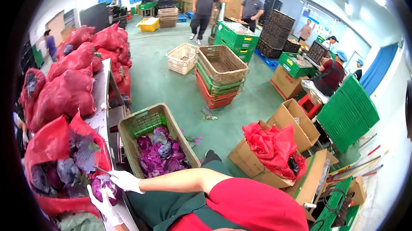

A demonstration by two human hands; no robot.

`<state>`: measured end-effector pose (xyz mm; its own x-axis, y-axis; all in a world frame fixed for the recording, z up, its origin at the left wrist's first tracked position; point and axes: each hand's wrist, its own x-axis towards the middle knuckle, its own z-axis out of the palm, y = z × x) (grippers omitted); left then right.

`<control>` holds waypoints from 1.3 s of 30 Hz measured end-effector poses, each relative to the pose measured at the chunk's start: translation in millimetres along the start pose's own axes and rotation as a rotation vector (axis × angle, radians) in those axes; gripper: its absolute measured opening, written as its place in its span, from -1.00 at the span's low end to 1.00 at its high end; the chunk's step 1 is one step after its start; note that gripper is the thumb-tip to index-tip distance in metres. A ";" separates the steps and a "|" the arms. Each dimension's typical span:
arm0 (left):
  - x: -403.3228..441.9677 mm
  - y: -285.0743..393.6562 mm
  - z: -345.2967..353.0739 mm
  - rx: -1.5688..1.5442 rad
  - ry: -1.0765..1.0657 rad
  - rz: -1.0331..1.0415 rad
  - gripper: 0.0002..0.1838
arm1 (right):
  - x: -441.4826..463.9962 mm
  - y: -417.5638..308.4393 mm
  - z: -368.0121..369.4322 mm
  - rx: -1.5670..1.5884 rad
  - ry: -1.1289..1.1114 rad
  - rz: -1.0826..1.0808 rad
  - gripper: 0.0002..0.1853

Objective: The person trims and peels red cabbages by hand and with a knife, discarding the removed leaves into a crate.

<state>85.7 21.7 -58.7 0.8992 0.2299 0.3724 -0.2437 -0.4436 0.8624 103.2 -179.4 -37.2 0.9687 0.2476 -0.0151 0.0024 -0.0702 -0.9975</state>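
My left hand [105, 208], in a white glove, is wrapped round the lower side of a red cabbage [102, 185] at the lower left. My right hand [126, 181], also gloved, is closed on a knife [101, 170], whose thin blade points left over the cabbage; the handle is hidden in my fingers. Just beyond, an open red mesh sack [47, 141] holds several cabbages with dark outer leaves [68, 170]. Right of the bench stands a brown plastic crate [185, 138] with several peeled purple cabbages [159, 156] inside.
Full red sacks [64, 98] are piled along the bench [99, 108]. Stacked crates [221, 74] stand ahead on the green floor. To my right, a cardboard box [249, 158] holds red mesh bags [270, 145]. Several other people are further back, some beside green crates [236, 37].
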 end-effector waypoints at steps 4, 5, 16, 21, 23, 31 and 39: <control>28.5 -30.8 1.3 -0.059 -0.088 -0.107 -0.33 | 26.8 11.2 -11.1 -0.309 0.047 -0.147 -0.62; 31.6 -31.0 0.1 -0.045 -0.111 -0.107 -0.33 | 30.7 0.6 -13.5 -0.346 0.069 -0.213 -0.63; 22.9 15.1 7.9 0.048 -0.136 -0.106 -0.35 | 69.7 -41.8 -28.7 -0.577 -0.167 -0.200 -0.49; 19.4 15.7 4.9 0.156 -0.118 -0.001 -0.27 | 68.4 -47.0 -36.5 -0.630 -0.206 -0.182 -0.53; 18.4 29.9 7.6 0.131 -0.140 0.026 -0.24 | 64.0 -50.6 -45.0 -0.609 -0.217 -0.191 -0.56; -4.4 71.1 12.2 0.080 -0.007 -0.091 0.00 | 56.9 -51.6 -72.8 -0.379 -0.342 -0.122 -0.68; -6.4 70.5 16.0 0.175 -0.003 -0.031 -0.07 | 34.9 -65.6 -53.8 -0.579 -0.251 -0.215 -0.61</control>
<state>68.6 -24.9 -5.7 0.9065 0.2431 0.3451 -0.1490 -0.5806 0.8005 150.2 -218.1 31.4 0.8448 0.5268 0.0942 0.3896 -0.4847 -0.7831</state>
